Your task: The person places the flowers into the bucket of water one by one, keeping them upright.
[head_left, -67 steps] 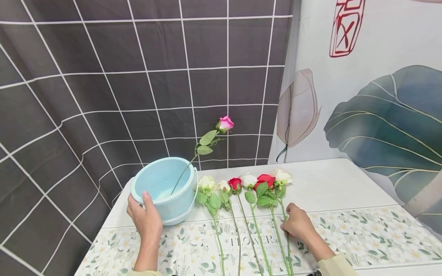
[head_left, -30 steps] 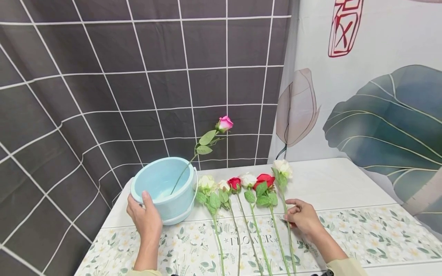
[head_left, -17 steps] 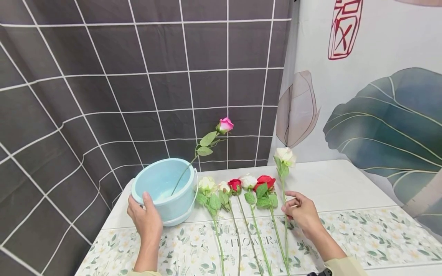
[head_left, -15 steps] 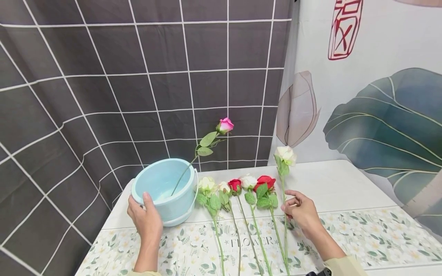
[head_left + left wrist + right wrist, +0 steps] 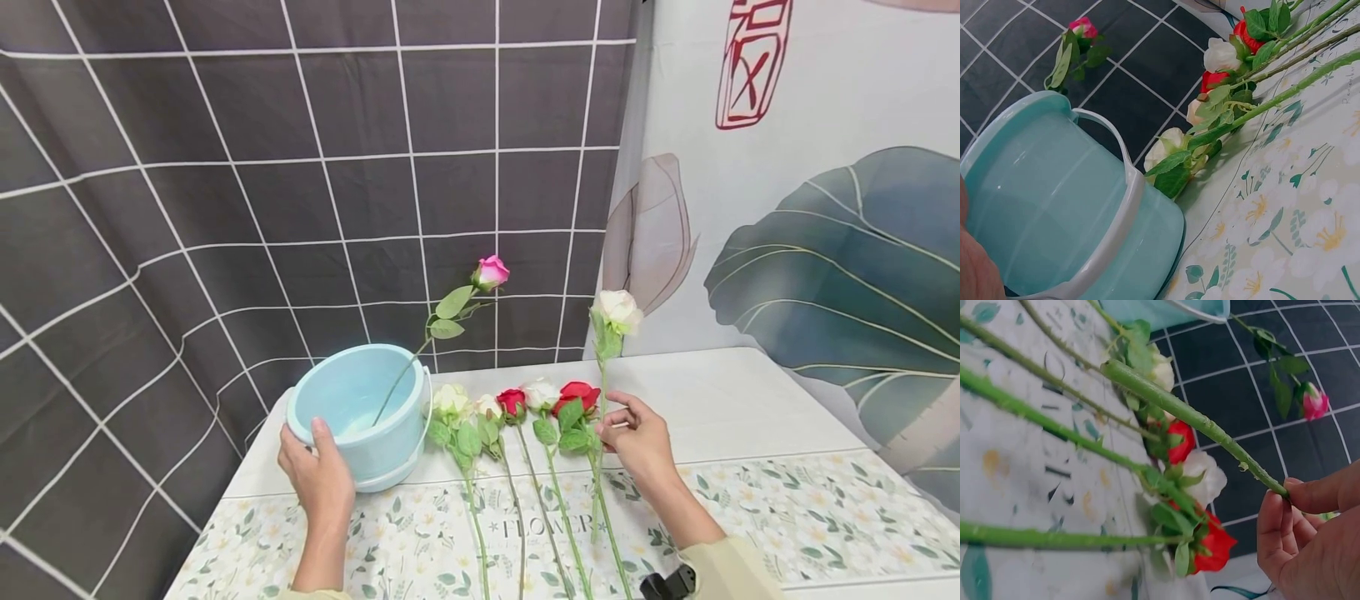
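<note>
Right hand (image 5: 639, 437) pinched white rose (image 5: 609, 338) by the stem, right of bucket (image 5: 390, 452); left hand (image 5: 318, 482) gripped bucket. Head view caught the bloom; right wrist view, stem's free end.

A white table (image 5: 697, 400) with a floral-printed band (image 5: 787, 508) across it carries a light-blue bucket (image 5: 382, 454). Beside the bucket lie, left to right, a pale rose (image 5: 452, 402), a smaller pale rose (image 5: 488, 405), a red rose (image 5: 512, 403), a white rose (image 5: 541, 393) and a larger red rose (image 5: 576, 396).
</note>
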The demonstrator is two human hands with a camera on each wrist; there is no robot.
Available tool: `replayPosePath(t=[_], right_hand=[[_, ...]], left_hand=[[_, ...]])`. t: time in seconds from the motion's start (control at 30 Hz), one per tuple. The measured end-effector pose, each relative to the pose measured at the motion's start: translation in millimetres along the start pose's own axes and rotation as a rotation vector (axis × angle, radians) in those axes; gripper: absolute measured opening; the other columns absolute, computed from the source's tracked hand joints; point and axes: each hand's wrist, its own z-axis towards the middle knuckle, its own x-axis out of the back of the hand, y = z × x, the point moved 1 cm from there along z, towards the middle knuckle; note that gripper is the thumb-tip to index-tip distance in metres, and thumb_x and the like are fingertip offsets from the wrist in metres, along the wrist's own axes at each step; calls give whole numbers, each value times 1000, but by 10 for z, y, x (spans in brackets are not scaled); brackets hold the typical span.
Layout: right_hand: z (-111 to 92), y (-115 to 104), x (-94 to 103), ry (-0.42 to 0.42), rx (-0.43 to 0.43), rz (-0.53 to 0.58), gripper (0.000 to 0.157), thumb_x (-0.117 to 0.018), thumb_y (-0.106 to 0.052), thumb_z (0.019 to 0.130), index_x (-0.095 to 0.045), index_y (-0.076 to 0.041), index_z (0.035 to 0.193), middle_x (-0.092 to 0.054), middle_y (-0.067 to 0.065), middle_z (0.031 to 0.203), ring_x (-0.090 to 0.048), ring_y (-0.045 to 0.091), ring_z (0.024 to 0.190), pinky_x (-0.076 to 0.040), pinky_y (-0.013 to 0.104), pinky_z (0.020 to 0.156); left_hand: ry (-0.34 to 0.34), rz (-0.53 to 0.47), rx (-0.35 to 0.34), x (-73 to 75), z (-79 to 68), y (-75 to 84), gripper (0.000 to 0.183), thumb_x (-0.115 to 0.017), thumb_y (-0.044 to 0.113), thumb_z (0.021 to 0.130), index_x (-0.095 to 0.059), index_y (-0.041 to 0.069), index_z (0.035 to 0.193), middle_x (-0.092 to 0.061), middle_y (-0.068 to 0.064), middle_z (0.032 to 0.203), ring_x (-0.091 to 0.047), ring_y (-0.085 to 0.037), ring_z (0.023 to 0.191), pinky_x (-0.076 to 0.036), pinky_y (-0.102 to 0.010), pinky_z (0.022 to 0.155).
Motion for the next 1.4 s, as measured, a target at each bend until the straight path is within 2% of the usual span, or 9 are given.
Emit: replayPosePath(t=[0.27,0.47,0.93,1.2,1.4], right_hand=[[40,-166,-137,21,45,62,52,-65,8,86,-50,-2,135,-62,-3,77,-59,5,67,-55,23,63],[73,-277,-260,15,82,99,54,-64,12,84,-52,-4,134,-60,2,80,-55,5,65,-54,22,61],[140,-473,-481,-5,143,87,55,-67,13,82,-54,-6,132,-62,10,83,-57,8,65,-58,31,65],[127,-540,-580,3,176,113,54,-68,13,81,-57,-7,130,-62,9,82,-57,8,64,-54,22,58],[133,-618,-651,4,210,151,54,-67,13,82,-56,-7,130,-62,8,80,-57,8,62,-54,24,57]], left_hand=[[16,-4,-4,-6,-2,19,70,-24,55,100,0,20,156,-7,-17,156,-14,-43,143,-10,-59,114],[22,-3,-14,-8,0,15,70,-26,54,100,-2,19,156,-8,-17,156,-16,-43,142,-11,-59,114],[14,6,-6,-6,1,30,72,-25,55,100,1,17,156,-5,-18,157,-15,-44,142,-12,-59,114],[7,8,7,-4,1,9,73,-25,55,100,2,16,156,-4,-18,157,-13,-44,143,-11,-59,115],[10,9,6,2,3,2,73,-25,55,100,2,16,156,-4,-18,157,-13,-45,143,-11,-60,114]])
